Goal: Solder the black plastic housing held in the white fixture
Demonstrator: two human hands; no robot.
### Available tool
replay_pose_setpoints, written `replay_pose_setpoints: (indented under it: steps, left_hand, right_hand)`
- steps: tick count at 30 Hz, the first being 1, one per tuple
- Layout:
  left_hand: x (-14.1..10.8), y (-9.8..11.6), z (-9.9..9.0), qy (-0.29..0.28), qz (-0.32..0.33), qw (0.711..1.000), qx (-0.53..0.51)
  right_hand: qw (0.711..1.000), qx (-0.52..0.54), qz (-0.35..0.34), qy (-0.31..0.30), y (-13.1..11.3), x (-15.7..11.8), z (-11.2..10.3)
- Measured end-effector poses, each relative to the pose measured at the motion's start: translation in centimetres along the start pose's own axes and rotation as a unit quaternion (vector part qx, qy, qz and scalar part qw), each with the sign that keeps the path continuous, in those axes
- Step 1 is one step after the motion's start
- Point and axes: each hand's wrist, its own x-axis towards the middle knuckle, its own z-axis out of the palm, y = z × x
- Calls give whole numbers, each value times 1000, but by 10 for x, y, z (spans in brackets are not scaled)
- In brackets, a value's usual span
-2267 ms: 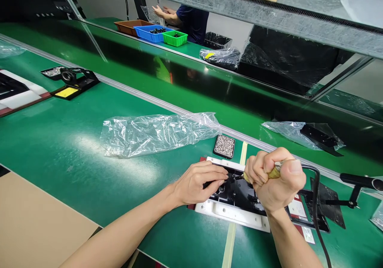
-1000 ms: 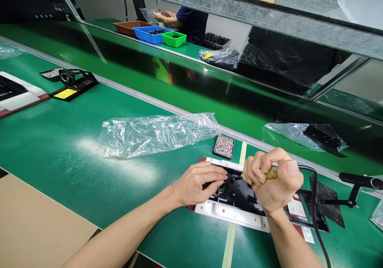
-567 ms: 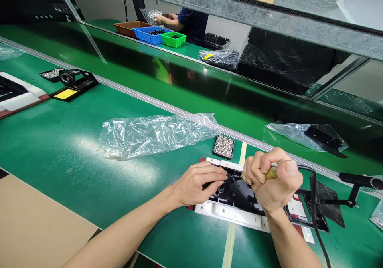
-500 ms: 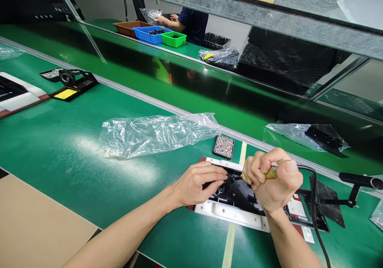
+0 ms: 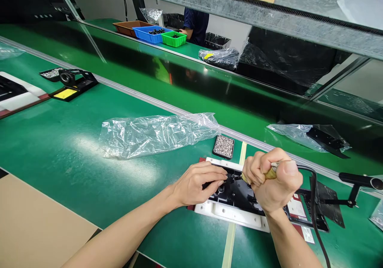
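Observation:
My right hand (image 5: 273,178) is wrapped round the yellowish handle of a soldering iron (image 5: 271,172), whose black cable (image 5: 314,208) trails to the right and down. The iron points left, toward a black plastic panel (image 5: 236,194) that lies in a white fixture (image 5: 230,215). My left hand (image 5: 199,184) rests over the left part of the panel. Its thumb and fingers are brought close together there; what they hold, if anything, is hidden. Behind the fixture stands a small black tray (image 5: 224,147) of tiny metal pieces.
A clear plastic bag (image 5: 158,136) lies left of the tray. An iron stand (image 5: 354,188) is at the right, another stand (image 5: 76,84) at far left. Beyond the rail, a bagged black part (image 5: 324,138) lies on the green belt (image 5: 179,80). A co-worker (image 5: 196,24) is behind coloured bins (image 5: 149,35).
My hands and the iron look unmoved. The bagged part on the belt has shifted slightly right. The co-worker's hands have left the clear bag; one is now near the green bin.

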Motion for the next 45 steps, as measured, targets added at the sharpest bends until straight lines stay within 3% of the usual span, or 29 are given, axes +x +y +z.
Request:
replay_pose_setpoints:
  steps: [45]
  left_hand:
    - [1, 0, 0, 3, 2, 1000, 2]
  right_hand:
    - [1000, 4, 8, -20, -4, 2, -4]
